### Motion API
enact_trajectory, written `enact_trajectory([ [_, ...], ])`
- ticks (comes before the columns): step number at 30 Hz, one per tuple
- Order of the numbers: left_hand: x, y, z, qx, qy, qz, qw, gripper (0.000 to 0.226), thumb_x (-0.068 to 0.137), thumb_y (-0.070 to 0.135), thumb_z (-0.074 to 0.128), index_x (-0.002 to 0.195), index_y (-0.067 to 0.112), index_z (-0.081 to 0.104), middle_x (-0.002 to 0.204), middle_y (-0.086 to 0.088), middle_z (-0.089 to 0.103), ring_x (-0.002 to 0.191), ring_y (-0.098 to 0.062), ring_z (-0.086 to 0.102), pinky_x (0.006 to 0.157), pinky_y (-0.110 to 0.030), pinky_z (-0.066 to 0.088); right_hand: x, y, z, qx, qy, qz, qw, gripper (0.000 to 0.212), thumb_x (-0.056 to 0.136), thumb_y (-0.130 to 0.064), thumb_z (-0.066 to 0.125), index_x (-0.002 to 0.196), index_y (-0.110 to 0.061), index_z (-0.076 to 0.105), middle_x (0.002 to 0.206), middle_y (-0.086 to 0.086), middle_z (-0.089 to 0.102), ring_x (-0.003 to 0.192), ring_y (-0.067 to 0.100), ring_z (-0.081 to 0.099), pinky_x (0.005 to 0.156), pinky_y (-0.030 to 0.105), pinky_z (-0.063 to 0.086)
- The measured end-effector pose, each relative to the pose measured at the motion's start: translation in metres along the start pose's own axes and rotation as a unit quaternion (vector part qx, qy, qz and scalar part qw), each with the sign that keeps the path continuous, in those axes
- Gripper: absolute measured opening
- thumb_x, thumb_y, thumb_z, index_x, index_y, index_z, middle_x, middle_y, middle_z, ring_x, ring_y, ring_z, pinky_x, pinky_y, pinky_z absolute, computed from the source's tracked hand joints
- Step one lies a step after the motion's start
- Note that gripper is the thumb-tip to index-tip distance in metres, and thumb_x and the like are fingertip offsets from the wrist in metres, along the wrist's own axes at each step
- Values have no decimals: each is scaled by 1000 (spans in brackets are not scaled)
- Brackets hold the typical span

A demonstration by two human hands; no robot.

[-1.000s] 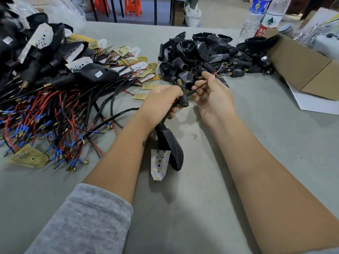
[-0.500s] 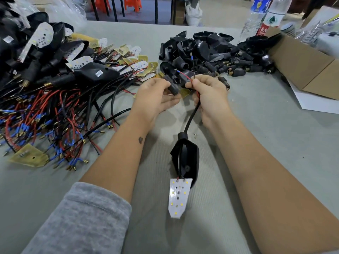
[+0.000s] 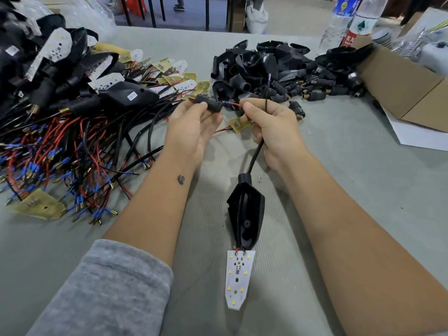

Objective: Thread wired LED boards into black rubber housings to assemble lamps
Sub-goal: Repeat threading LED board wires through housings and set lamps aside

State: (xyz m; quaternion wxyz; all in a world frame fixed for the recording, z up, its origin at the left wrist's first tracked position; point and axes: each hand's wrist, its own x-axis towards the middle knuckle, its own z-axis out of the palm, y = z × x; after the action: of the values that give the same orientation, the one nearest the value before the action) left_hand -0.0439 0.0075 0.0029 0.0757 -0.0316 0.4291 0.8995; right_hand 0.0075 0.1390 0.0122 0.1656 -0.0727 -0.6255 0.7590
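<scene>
1. Left hand raised above the counter, fingers curled round a short black sleeve with a brass threaded end pointing left.
2. Right hand just beside it, pinching a red wire whose blue-tipped end meets the mouth of the sleeve; a thin black wire sticking up from the same grip.
3. Black cable running down from the right hand into a black rubber housing hanging between the forearms.
4. White LED board dangling below the housing's open end on its red and black leads, outside the housing.
5. Heap of empty black housings at the far middle of the counter.
6. Tangle of wired boards spread on the left.
7. Cardboard box at the right edge, two plastic bottles behind it.
</scene>
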Motion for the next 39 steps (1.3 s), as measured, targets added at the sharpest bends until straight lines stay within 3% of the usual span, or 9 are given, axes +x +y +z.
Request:
enact_trajectory([
  [5, 0, 0, -1, -8, 12, 3, 1000, 11, 96, -5, 49, 92, 2, 55, 88, -18, 66, 79, -24, 68, 67, -27, 58, 4, 4, -2, -8, -13, 0, 1000, 24, 96, -5, 58, 119, -5, 59, 77, 5, 69, 47, 5, 49, 46, 15, 38],
  [10, -1, -1, 1, -21, 14, 8, 1000, 7, 99, 0, 48, 102, -2, 54, 88, -17, 66, 78, -23, 68, 67, -26, 58, 3, 6, -1, -61, -65, 1, 996, 10, 95, -3, 57, 99, -8, 65, 78, 4, 72, 52, 9, 57, 53, 17, 42],
  [14, -1, 1, 0, -68, 30, 0, 997, 13, 99, 2, 49, 110, -5, 53, 83, -18, 68, 75, -24, 69, 64, -26, 58, 5, 6, -2, -60, -49, 18, 997, 15, 96, 0, 52, 93, -9, 64, 70, 2, 71, 53, 10, 57, 52, 18, 39],
  [18, -1, 2, 0, -87, 29, -10, 996, 10, 100, 2, 48, 104, -4, 54, 71, -14, 70, 68, -22, 70, 61, -26, 58, 4, 4, -3, -49, -44, 22, 998, 15, 95, 2, 51, 92, -6, 64, 60, -1, 64, 49, 10, 52, 47, 18, 36],
  [24, -2, 2, 0, -57, 11, -16, 998, 9, 99, 3, 49, 92, 3, 54, 65, -8, 70, 65, -20, 71, 63, -28, 59, 0, 3, 2, -105, -55, 15, 993, 15, 94, 1, 52, 90, -5, 65, 62, 4, 59, 45, 10, 50, 45, 17, 36],
  [32, -2, 2, -1, -78, 17, -18, 997, 20, 99, 5, 50, 117, -4, 52, 81, -17, 69, 67, -22, 72, 61, -27, 57, 2, 4, -1, -53, -5, 20, 998, 16, 94, -1, 52, 87, -9, 64, 59, 0, 60, 50, 12, 51, 49, 19, 38],
  [36, -3, 3, -1, -89, 17, -18, 996, 15, 100, 6, 49, 113, -1, 53, 83, -14, 67, 67, -21, 72, 61, -26, 57, 3, 4, -1, -46, 4, 24, 999, 16, 94, -1, 52, 88, -8, 64, 58, -1, 60, 50, 11, 50, 49, 20, 37],
  [39, -4, 3, 0, -18, -8, -13, 1000, 8, 101, 6, 47, 106, 5, 53, 93, -13, 66, 74, -21, 71, 68, -30, 59, 2, 4, 0, -61, -7, 18, 998, 14, 94, -1, 52, 90, -7, 64, 59, -1, 60, 49, 11, 50, 49, 19, 38],
])
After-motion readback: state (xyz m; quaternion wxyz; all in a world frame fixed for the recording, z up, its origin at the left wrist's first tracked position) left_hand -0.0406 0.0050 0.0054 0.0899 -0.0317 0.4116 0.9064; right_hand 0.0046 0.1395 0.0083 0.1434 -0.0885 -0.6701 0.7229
